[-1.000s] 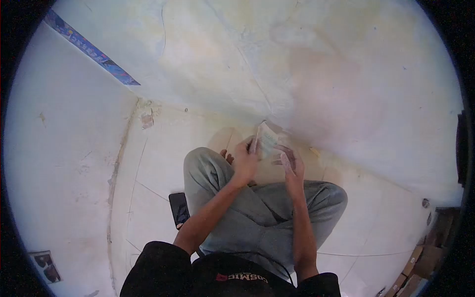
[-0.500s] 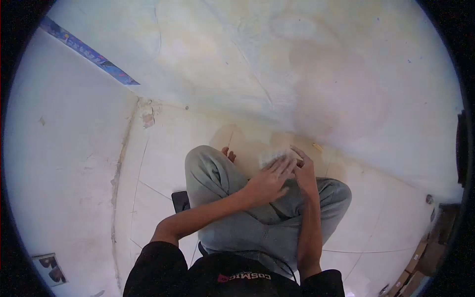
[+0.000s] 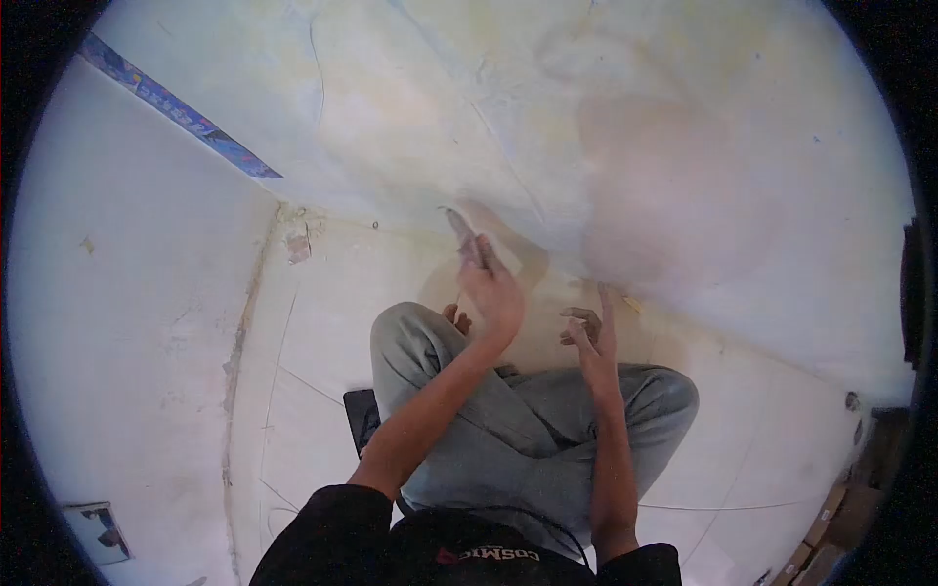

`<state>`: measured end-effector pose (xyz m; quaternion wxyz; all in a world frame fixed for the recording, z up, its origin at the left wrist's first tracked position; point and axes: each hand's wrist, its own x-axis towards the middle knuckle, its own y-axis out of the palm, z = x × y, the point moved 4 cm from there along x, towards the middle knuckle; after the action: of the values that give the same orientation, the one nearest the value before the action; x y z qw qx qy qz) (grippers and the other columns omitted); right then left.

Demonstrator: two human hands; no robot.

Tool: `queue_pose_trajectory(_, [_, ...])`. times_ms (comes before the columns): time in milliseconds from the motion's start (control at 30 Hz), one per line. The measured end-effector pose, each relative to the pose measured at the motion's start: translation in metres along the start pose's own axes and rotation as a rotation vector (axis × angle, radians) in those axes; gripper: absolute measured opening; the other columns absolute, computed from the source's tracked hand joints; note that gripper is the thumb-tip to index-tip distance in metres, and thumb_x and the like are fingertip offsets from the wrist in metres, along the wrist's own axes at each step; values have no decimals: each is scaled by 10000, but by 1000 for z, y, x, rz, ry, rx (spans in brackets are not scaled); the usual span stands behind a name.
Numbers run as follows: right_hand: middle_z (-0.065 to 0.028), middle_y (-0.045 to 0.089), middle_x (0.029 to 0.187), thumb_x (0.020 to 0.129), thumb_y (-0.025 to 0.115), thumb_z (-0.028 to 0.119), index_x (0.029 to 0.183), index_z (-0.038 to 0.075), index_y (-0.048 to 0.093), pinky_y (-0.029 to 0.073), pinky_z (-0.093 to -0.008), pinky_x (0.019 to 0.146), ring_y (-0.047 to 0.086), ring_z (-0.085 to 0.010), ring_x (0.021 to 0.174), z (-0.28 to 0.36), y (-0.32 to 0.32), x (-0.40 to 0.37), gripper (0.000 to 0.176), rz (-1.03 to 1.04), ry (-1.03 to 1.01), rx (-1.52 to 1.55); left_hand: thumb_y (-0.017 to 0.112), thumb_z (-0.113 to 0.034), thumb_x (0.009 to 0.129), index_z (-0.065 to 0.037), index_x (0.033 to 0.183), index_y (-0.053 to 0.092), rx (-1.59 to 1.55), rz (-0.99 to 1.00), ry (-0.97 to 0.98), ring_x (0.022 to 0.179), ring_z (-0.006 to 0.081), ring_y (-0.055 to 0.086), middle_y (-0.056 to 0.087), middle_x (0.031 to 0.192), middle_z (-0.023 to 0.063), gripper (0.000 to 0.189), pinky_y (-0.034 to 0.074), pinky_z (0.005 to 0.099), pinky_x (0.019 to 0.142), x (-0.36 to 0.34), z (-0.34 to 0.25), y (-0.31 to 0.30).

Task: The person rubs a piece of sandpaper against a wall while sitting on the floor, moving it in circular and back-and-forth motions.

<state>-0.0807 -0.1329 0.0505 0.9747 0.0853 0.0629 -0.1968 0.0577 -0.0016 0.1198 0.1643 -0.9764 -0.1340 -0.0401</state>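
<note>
My left hand [image 3: 489, 288] is raised in front of my left knee, close to the wall [image 3: 547, 146]. Its fingers stretch up and away, seen nearly edge-on and slightly smeared. I can make out nothing clearly held in it. In front of my right knee, my right hand [image 3: 591, 337] has its index finger straight and the others partly bent and apart. Nothing shows in its grasp. Both hands' fingers look greyish, as if dusty. I sit cross-legged in grey trousers [image 3: 489, 430] on the tiled floor [image 3: 313, 342].
A black phone [image 3: 360, 420] lies on the floor beside my left knee. A small yellowish piece [image 3: 632, 305] lies at the wall's foot. Cardboard boxes [image 3: 826, 518] stand at the far right. A blue printed strip [image 3: 186, 112] runs along the left wall.
My hands were together over my lap by a blurred whitish patch. Now they are apart: the left has swung up and left, the right stays near its place. The whitish patch no longer shows.
</note>
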Motion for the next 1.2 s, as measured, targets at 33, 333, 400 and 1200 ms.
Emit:
queue_pose_trajectory(33, [-146,601,1136,978,556,136,1556,120,89,525,-310,778,592,-164,853,-3,-3,2,744,-13,27,-14,451,-194,1027,26,1403,425,-1,1,1,754,262,560,652,967,247,436,445,350,710,-3,3,9])
queue_pose_trajectory(333, [-149,584,1160,968,563,100,1557,114,74,508,-299,776,585,-169,870,-10,-10,5,765,-72,88,-123,407,-175,1034,109,1395,378,-135,150,130,1074,326,506,522,1243,270,460,400,380,912,-32,37,57])
queue_pose_trajectory(400, [-150,583,1161,966,564,95,1556,111,74,507,-297,779,586,-169,869,-9,-8,7,767,-68,80,-130,388,-154,1034,129,1402,356,-209,231,-16,1253,398,504,459,1392,321,465,381,401,1029,-32,25,48])
queue_pose_trajectory(1200, [-151,586,1144,959,577,91,1554,102,77,514,-291,741,601,-165,872,-21,-12,7,777,-78,121,-293,376,-216,1056,104,1457,283,-282,223,-163,1359,316,390,376,1493,245,522,286,353,1100,-19,2,47])
